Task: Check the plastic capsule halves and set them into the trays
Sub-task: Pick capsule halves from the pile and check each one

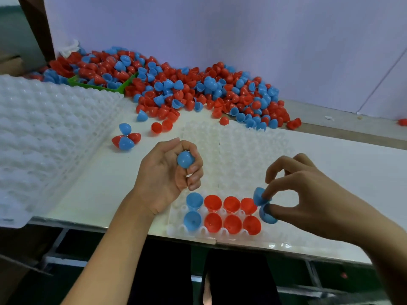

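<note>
Capsule halves [222,214]: eight trayed; left grip [167,172] pinches one, right grip [308,194] two.

I am at a sorting bench in a small factory or packing workshop. Indicators: a bulk heap of loose red and blue capsule halves [198,89] lies on the white worktable [105,190] against a plain wall panel [220,29], with a green bin [99,85] buried in the heap. A stack of white moulded trays [44,137] lies to my left, and another tray [231,155] in front of me carries two rows of seated halves.
</note>
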